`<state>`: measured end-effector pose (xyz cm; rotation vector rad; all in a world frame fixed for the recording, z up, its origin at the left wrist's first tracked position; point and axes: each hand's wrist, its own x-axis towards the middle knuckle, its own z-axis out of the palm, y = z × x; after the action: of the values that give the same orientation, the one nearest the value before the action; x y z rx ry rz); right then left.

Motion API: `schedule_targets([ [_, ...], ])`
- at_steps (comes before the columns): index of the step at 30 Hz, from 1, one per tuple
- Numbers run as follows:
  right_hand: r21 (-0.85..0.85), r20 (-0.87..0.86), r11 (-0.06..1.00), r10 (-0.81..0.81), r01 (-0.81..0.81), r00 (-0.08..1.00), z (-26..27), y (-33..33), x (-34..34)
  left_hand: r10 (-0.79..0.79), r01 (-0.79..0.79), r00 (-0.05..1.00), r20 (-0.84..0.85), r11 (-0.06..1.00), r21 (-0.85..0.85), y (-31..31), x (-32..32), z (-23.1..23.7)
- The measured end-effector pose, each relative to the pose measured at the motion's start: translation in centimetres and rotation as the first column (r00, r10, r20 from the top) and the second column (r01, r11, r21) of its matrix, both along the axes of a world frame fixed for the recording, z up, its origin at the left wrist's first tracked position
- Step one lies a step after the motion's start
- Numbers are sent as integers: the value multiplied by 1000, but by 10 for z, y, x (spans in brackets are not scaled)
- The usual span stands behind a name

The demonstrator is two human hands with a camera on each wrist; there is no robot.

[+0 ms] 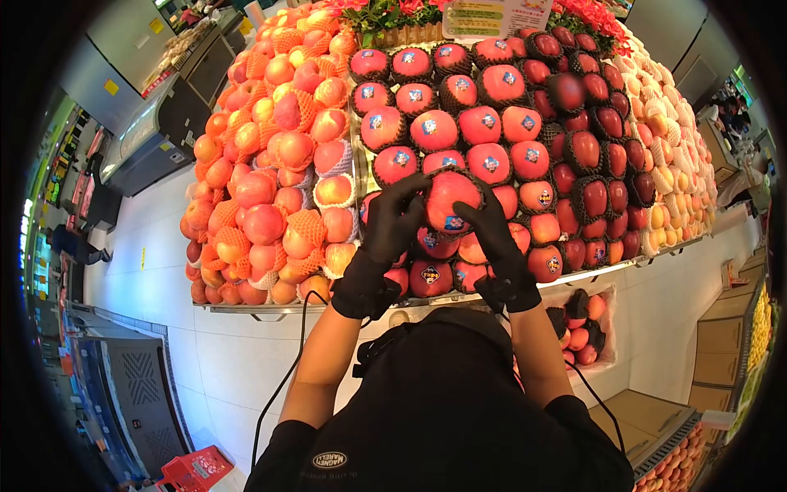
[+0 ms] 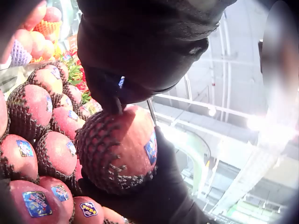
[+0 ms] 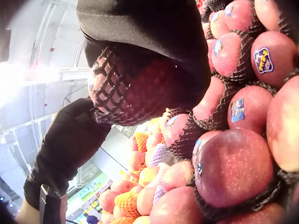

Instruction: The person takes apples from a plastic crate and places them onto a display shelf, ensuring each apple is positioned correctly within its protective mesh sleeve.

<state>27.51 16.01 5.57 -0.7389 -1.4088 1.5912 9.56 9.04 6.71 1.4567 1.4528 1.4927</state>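
Both black-gloved hands hold one red apple [image 1: 452, 199] above the display in the head view, its blue sticker low on the front. The left hand [image 1: 395, 220] grips its left side and the right hand [image 1: 490, 227] its right side, fingers curled round it. A black foam net covers part of this apple [image 2: 119, 151] in the left wrist view, with the left hand [image 2: 140, 51] above and the right hand [image 2: 154, 196] below. In the right wrist view the netted apple [image 3: 126, 88] is partly hidden under the right hand [image 3: 145, 28].
Rows of stickered apples [image 1: 433, 131] in black nets lie around the hands. Apples in orange nets [image 1: 262, 221] are heaped at the left, dark red apples [image 1: 586, 152] at the right. A box of apples [image 1: 608, 348] stands below the display's edge. Red flowers [image 1: 402, 10] line the back.
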Motion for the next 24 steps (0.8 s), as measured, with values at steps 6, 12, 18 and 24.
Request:
schedule_targets([
  [6, -366, -212, 929, -25, -56, 977, -27, 6, 6, -1, 7, 981, 194, 1000, -28, 6, -17, -2],
  [12, -331, -350, 931, 29, -152, 936, -20, 0, 2, -107, 140, 927, 360, 988, -68, 6, 8, -17],
  [18, -235, -277, 962, 71, -139, 958, -9, -3, 0, -201, 200, 861, 467, 978, 52, 6, 3, -12],
  [24, -201, -242, 975, 42, -92, 969, -16, -1, -4, -121, 137, 877, 464, 991, -1, 3, -3, -11],
])
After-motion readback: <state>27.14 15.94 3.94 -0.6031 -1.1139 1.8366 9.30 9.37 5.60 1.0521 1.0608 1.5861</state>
